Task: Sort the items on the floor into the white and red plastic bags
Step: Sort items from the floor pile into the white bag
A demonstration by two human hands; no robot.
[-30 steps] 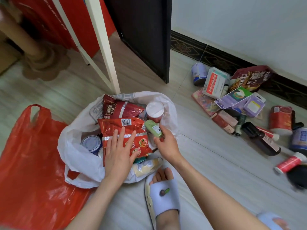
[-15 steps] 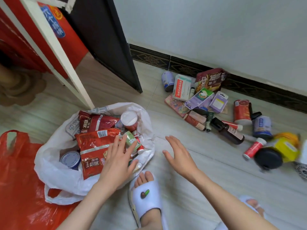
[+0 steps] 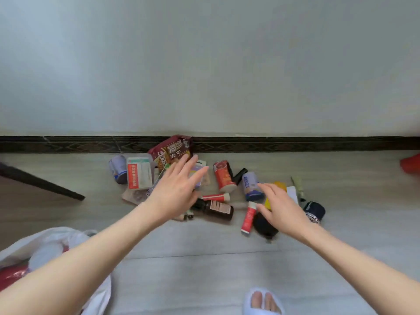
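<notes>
A pile of items lies on the floor by the wall: a dark red snack packet (image 3: 172, 149), a white and red box (image 3: 139, 173), a red can (image 3: 223, 176), a blue-white can (image 3: 251, 187), a brown bottle (image 3: 217, 209), a red tube (image 3: 247, 218). My left hand (image 3: 175, 189) hovers open over the pile's left part, fingers spread, holding nothing. My right hand (image 3: 279, 206) is open above the yellow and black things on the right. The white bag (image 3: 56, 237) shows at bottom left with red packets inside. The red bag is out of view.
A dark skirting board (image 3: 295, 144) runs along the white wall behind the pile. A dark door edge (image 3: 41, 183) juts in at left. A red object (image 3: 411, 163) sits at the far right edge. My slippered foot (image 3: 263, 301) is at the bottom.
The view swung up and right from the white bag to the pile. Both hands left the bag and reached out over the items; the green item stayed in the bag.
</notes>
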